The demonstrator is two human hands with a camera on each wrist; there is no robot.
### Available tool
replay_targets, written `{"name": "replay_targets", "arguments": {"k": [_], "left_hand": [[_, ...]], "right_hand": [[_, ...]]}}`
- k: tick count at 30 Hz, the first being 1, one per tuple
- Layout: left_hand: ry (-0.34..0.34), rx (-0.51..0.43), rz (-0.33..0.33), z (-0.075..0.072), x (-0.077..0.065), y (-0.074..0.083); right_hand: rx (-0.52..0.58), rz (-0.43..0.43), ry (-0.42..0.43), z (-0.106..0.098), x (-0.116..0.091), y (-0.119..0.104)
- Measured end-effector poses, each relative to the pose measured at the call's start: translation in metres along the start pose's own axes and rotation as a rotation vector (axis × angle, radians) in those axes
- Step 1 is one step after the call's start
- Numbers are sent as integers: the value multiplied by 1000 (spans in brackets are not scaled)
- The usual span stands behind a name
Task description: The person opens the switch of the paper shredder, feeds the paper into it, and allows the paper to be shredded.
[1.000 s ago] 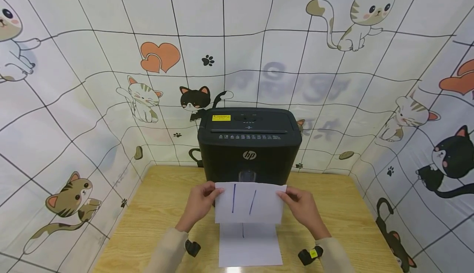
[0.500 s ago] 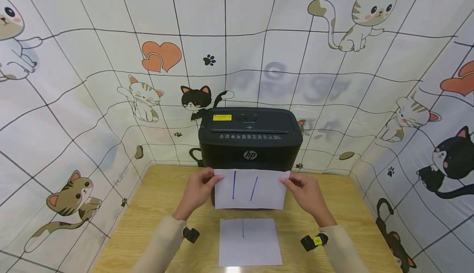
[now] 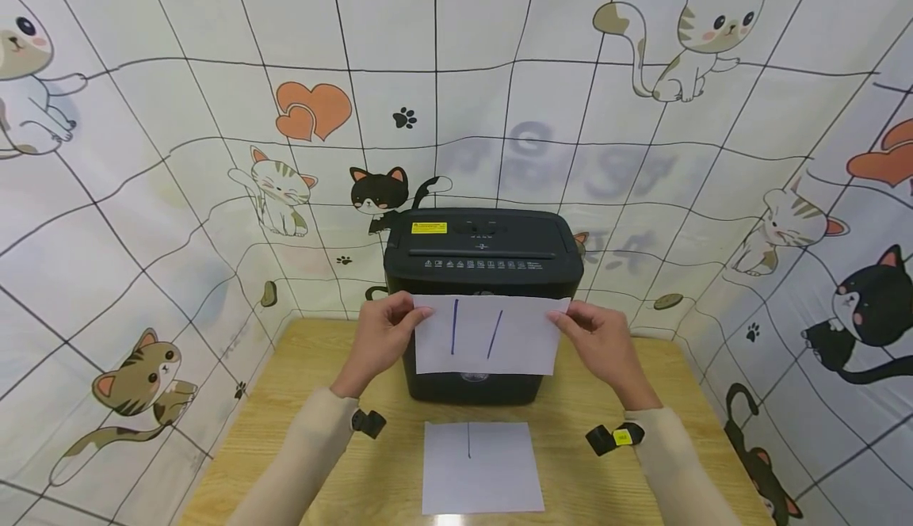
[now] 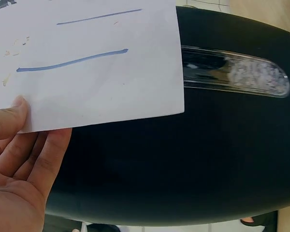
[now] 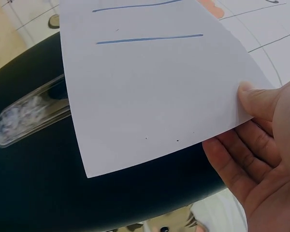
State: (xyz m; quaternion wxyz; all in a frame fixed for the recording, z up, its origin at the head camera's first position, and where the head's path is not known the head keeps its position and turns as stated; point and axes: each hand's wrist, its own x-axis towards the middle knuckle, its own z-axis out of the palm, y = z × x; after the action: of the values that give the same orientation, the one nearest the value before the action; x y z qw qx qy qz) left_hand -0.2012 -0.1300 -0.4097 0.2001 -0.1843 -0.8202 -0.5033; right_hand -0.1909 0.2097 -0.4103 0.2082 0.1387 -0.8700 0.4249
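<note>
A white sheet of paper (image 3: pixel 524 337) with two blue pen strokes is held up in front of a black HP paper shredder (image 3: pixel 485 272). My left hand (image 3: pixel 380 340) pinches its left edge near the top corner, thumb in front and fingers behind. At the opposite edge my right hand (image 3: pixel 599 344) pinches it the same way. In the left wrist view, the shredder's clear window (image 4: pixel 258 77) shows white shreds inside, partly hidden by the paper. Below, a second white sheet (image 3: pixel 485 478) with one thin stroke lies on the table.
The wooden table (image 3: pixel 299 415) carries the shredder near its back edge. A cat-print cloth (image 3: pixel 499 98) hangs behind and along both sides. A yellow label (image 3: pixel 429 228) sits on the shredder's top, behind the feed slot (image 3: pixel 481 255).
Both hands have raised the pinched sheet from just above the lying sheet to the upper front of the shredder. The shredder's lower front and the whole lying sheet have come into view.
</note>
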Motion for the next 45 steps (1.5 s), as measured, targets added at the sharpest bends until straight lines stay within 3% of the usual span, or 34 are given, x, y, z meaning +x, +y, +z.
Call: {"name": "replay_targets", "arguments": {"k": [4,10,21,25,30,35,45], "left_hand": [[36,20,51,-3,11,10],[71,19,77,-10,27,27],[82,23,117,-25,57,50],[82,9,158,-30,68,56],[97,12,204,-36,83,62],[115,16,190,-40,95,70],[129,21,213,-48,124,80]], "right_hand": [[-15,-8,22,-8,9,-8],[-18,-23,27,-19,23,-22],[-50,-27,56,-38,49,-46],[-66,-12,53,-44,58,-55],[-40,-56,77,-52,72,-64],[-7,-81,97,-60,87,-71],[-17,-36,115,-67,111,-82]]}}
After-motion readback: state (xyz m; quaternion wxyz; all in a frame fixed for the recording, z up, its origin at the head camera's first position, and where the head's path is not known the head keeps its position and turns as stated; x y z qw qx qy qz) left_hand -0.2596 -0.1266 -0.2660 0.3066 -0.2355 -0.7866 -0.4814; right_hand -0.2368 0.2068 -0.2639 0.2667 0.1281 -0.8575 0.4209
